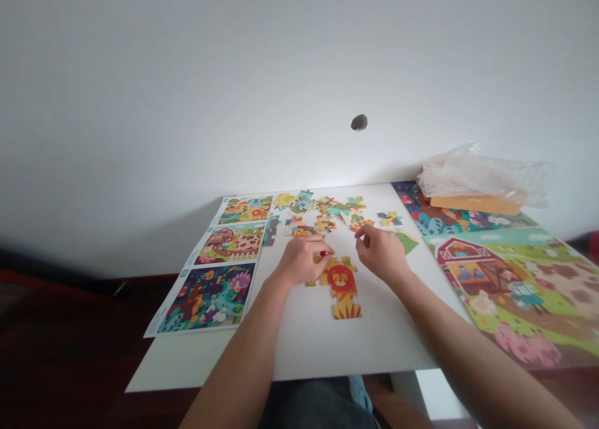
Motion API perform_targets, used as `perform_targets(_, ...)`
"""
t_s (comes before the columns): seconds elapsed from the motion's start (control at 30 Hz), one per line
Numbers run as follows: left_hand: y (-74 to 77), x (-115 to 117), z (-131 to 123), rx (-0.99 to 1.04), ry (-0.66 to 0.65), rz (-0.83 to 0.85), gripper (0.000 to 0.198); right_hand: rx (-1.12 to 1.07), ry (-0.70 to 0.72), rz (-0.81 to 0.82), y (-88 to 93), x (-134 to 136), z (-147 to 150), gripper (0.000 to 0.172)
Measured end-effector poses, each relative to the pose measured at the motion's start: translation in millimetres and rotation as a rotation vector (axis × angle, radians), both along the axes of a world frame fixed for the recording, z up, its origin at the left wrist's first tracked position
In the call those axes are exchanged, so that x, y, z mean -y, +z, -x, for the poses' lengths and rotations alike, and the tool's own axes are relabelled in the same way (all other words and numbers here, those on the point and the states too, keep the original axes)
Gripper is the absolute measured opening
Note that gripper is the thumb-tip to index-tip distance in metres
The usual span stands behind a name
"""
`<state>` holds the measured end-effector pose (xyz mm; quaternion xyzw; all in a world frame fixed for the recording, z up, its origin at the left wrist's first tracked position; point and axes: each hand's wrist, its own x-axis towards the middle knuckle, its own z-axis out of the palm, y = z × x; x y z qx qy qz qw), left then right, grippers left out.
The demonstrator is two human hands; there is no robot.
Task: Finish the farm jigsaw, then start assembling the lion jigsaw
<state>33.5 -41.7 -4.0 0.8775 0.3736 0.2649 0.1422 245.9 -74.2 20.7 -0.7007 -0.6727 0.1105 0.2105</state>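
Nearest us on the white table (299,348), the lion section (344,289) lies flat with only a few pieces joined. Its long axis runs away from us, grass foot near and mane farther. Our left hand (302,260) grips its far-left edge with curled fingers. Our right hand (381,252) is curled; we cannot tell whether it pinches a piece. Beyond, many loose pieces (322,209) lie unplaced

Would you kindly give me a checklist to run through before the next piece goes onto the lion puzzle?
1. The lion cluster lies flat on the table: ok.
2. The left hand touches the cluster's upper left edge: ok.
3. The right hand has a piece in its grip: cannot tell.
4. The loose pieces lie close beyond both hands: ok.
5. The reference sheet lies in view on the left: ok.
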Motion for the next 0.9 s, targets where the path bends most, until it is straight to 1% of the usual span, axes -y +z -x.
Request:
perform_targets(0.03,-0.9,-1,1,-0.014,0.061,-0.025,0.016,0.04,-0.088,-0.009,0.6,-3,-6,0.023)
perform_targets(0.07,-2.2,-3,2,-0.031,0.129,-0.045,0.017,0.079,-0.145,-0.016,0.2,-6,-13,0.026)
perform_targets(0.17,-7.2,-9,5,-0.073,0.321,-0.069,0.017,0.183,-0.252,-0.028,-5.7,-11,-27,0.038)
perform_targets(0.2,-8.8,-10,6,-0.079,0.362,-0.067,0.017,0.207,-0.285,-0.017,-8.4,-11,-29,0.043)
perform_targets(0.27,-11.5,-13,8,-0.086,0.403,-0.056,0.016,0.234,-0.318,0.028,-13.4,-11,-30,0.046)
perform_targets(0.33,-12.8,-15,9,-0.085,0.419,-0.052,0.018,0.246,-0.285,0.063,-16.9,-10,-28,0.045)
perform_targets(0.43,-13.4,-16,9,-0.076,0.434,-0.059,0.019,0.257,-0.215,0.061,-20.5,-12,-25,0.044)
perform_targets(0.63,-16.9,-21,9,-0.029,0.369,-0.08,0.017,0.216,-0.097,-0.003,-28.7,-19,-23,0.04)
perform_targets(0.73,-19.0,-23,10,-0.012,0.364,-0.095,0.017,0.188,-0.055,-0.015,-30.7,-20,-19,0.039)
perform_targets(0.83,-20.1,-24,10,-0.01,0.446,-0.142,0.014,0.164,-0.05,-0.032,-30.7,-20,-15,0.039)
perform_targets(0.87,-20.4,-24,11,-0.018,0.494,-0.163,0.015,0.156,-0.051,-0.049,-30.7,-21,-14,0.039)
perform_targets(0.9,-20.9,-24,11,-0.033,0.543,-0.178,0.02,0.149,-0.046,-0.069,-31.0,-21,-13,0.04)
